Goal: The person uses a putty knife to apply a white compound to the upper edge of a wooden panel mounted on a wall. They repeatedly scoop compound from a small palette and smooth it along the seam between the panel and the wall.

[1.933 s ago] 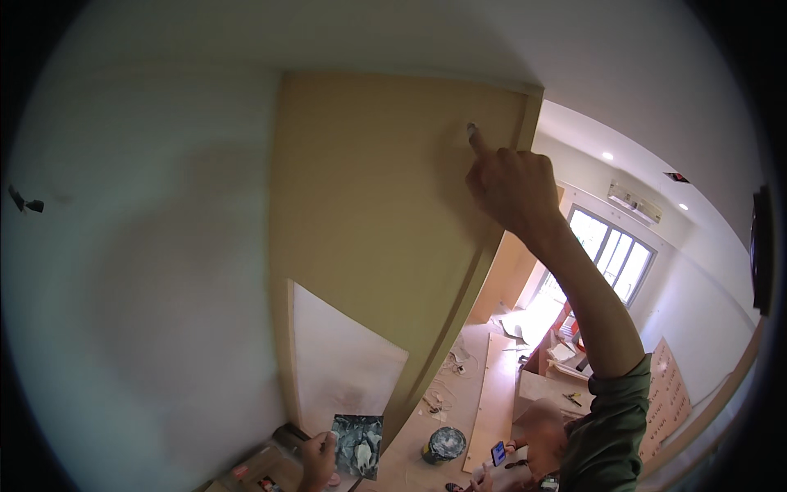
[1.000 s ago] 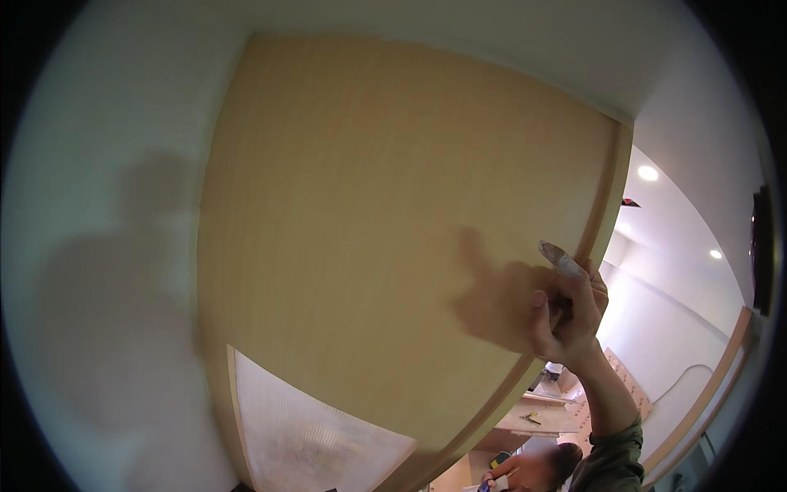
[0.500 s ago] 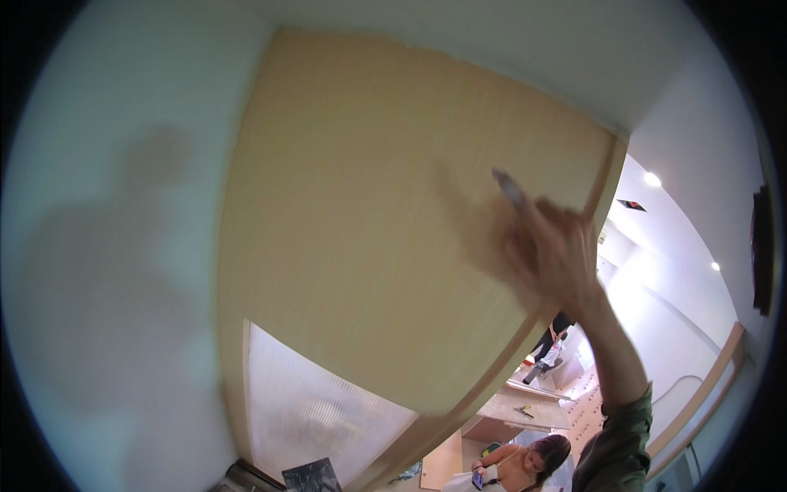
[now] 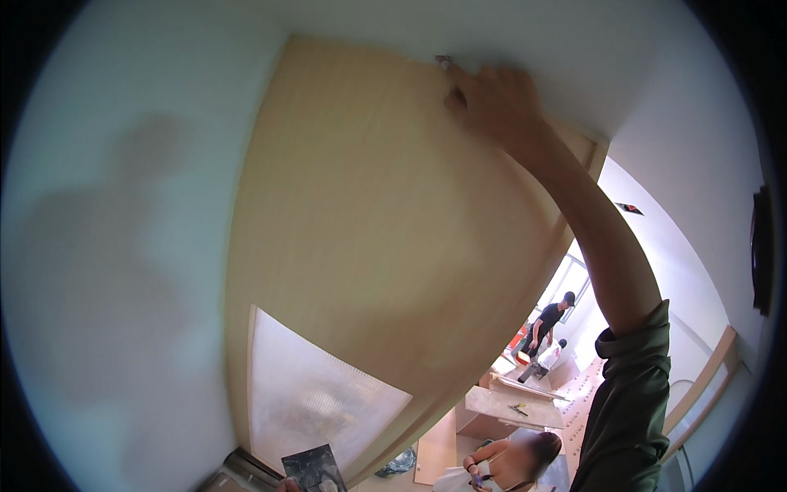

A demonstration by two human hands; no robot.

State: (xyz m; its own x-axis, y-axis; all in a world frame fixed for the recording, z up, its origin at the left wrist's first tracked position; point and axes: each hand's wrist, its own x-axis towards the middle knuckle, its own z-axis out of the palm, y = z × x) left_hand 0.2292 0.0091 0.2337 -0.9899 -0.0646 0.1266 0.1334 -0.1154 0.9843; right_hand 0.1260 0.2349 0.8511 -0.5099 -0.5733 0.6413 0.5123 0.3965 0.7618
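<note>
My right hand (image 4: 496, 102) reaches up to the top edge of a light wood-grain panel (image 4: 369, 189), where it meets the pale ceiling. Its index finger points along the seam, with a whitish-grey tip or lump at its end; the other fingers are curled in. Whether it holds something or is only smeared, I cannot make out. At the bottom edge, fingertips of my left hand (image 4: 288, 485) grip a black square board (image 4: 314, 469) with grey smears on it. Most of that hand is out of the picture.
A ribbed translucent pane (image 4: 316, 398) sits low in the panel. The pale wall (image 4: 106, 287) on the left carries my shadow. Below right, a person (image 4: 512, 459) holds a phone, and another person (image 4: 553, 316) stands farther back near a bench (image 4: 512, 406) with tools.
My right hand has moved up and left, from in front of the panel to its top edge. The black board has risen slightly, and my left fingertips now show beside it.
</note>
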